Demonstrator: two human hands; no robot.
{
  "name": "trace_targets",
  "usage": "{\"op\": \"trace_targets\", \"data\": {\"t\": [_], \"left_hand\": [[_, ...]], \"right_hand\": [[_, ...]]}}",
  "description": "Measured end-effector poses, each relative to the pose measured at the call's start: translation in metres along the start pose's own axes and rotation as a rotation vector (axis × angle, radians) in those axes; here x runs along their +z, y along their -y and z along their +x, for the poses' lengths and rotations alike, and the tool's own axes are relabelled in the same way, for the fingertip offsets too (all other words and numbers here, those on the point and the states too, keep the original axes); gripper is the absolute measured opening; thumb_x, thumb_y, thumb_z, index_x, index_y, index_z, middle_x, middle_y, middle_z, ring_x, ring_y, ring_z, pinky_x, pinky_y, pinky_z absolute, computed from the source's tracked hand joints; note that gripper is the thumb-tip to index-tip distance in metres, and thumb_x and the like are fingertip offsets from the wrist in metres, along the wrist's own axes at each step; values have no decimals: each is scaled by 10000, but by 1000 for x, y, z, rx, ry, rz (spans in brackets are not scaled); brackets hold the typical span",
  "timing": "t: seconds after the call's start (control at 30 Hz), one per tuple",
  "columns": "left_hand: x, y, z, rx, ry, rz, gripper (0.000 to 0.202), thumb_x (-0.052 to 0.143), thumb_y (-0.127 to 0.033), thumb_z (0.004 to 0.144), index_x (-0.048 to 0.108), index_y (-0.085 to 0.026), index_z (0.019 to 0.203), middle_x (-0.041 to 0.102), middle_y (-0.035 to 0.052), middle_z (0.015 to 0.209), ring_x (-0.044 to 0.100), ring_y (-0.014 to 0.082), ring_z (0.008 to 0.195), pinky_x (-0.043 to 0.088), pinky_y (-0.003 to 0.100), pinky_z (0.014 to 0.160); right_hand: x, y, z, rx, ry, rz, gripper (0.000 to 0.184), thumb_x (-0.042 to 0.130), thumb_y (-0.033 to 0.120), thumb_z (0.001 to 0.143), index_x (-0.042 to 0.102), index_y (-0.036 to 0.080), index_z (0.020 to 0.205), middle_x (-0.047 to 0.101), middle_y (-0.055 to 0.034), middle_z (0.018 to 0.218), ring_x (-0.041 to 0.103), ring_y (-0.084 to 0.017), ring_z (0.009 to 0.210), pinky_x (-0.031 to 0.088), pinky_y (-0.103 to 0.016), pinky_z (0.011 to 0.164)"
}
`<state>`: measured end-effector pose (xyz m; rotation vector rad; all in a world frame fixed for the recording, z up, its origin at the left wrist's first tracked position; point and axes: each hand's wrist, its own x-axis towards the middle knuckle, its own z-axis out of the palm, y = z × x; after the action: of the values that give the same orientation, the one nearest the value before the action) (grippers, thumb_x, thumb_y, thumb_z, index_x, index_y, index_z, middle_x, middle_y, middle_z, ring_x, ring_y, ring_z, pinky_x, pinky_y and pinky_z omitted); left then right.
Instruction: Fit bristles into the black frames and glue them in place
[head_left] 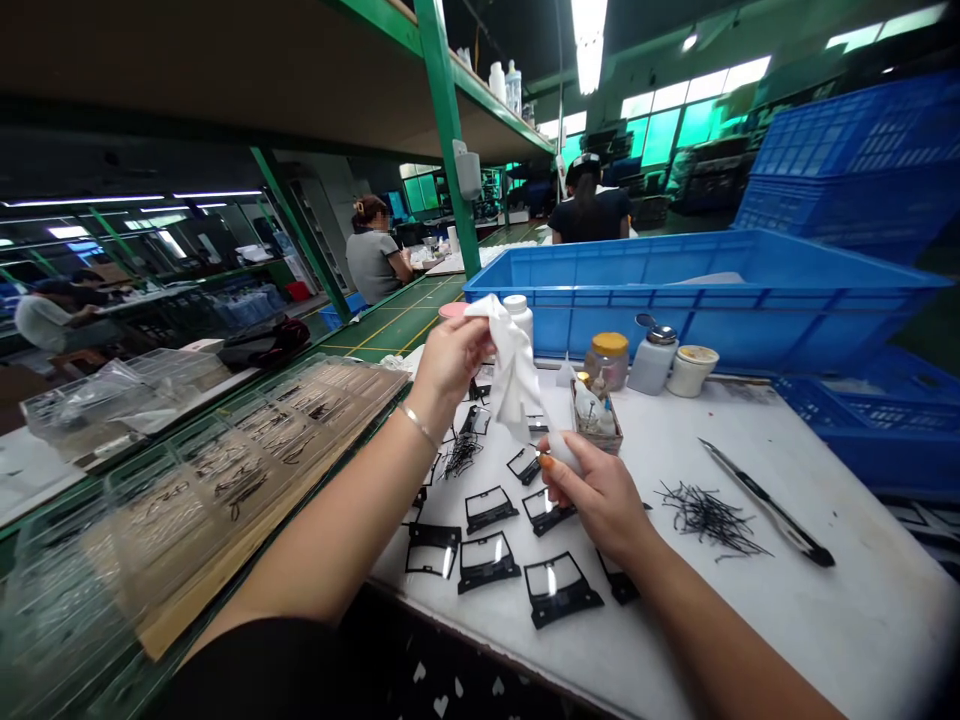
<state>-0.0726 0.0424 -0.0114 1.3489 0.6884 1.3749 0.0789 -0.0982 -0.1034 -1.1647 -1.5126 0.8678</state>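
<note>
Between the thumb and fingers of my left hand [452, 352], a crumpled white cloth [514, 375] hangs above the table. My right hand [596, 488], lower and to the right, is closed around a small translucent white bottle [564, 452]; its narrow upper end is close to the cloth, and I cannot tell whether they touch. Below both hands, several black plastic frames with clear windows [556, 588] lie on the white tabletop. Thin black strips form one pile [461, 455] near the left hand and another pile [712, 518] right of the right hand.
A utility knife [769, 505] lies at the right. Behind the hands stand a small box of bottles [598, 415], a yellow-lidded jar [609, 360], a pump dispenser [652, 362] and a large blue crate [675, 325]. Clear divided trays [247, 465] line the left. Other people sit farther back.
</note>
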Motion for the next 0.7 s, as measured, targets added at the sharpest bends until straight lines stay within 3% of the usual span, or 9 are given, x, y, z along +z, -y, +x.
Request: {"op": "trace_targets", "data": {"t": [0.13, 0.27, 0.37, 0.5, 0.6, 0.7], "left_hand": [[-15, 9, 43, 110, -32, 321, 149, 623, -208, 709, 691, -145, 825, 673, 36, 814, 602, 124, 711, 495, 234, 697], [-40, 34, 60, 67, 25, 625, 138, 646, -54, 562, 706, -160, 628, 650, 33, 646, 615, 201, 775, 471, 270, 756], [-59, 47, 56, 30, 78, 838, 207, 649, 20, 489, 679, -183, 516, 615, 53, 579, 616, 259, 841, 450, 291, 800], [-74, 59, 41, -17, 152, 1041, 207, 710, -3, 518, 671, -207, 514, 613, 70, 604, 615, 275, 895, 442, 306, 836], [-81, 71, 32, -94, 229, 1153, 136, 760, -118, 626, 650, -181, 576, 618, 40, 625, 619, 216, 815, 460, 342, 838], [-85, 85, 26, -159, 288, 1226, 144, 676, -275, 810, 643, -155, 736, 652, 28, 778, 617, 167, 824, 479, 369, 847]], "right_hand": [[-2, -4, 2, 20, -64, 5, 283, 513, 461, 917, 596, 200, 988, 611, 15, 669, 596, -151, 561, 470, -258, 551], [-4, -4, 3, 22, -95, 6, 285, 521, 469, 914, 599, 206, 991, 623, 11, 683, 604, -153, 571, 477, -259, 554], [-4, -5, 3, 24, -97, -13, 283, 523, 473, 916, 602, 214, 994, 627, 16, 681, 607, -150, 575, 476, -257, 556], [-4, -6, 2, 23, -93, -20, 284, 524, 479, 915, 603, 216, 990, 633, 15, 690, 613, -152, 580, 478, -261, 563], [-4, -8, 2, 20, -93, -47, 280, 522, 476, 918, 604, 220, 995, 630, 17, 677, 606, -150, 572, 476, -263, 564], [-4, -9, 2, 23, -94, -67, 282, 527, 473, 914, 606, 214, 990, 627, 16, 670, 605, -151, 564, 478, -265, 560]]}}
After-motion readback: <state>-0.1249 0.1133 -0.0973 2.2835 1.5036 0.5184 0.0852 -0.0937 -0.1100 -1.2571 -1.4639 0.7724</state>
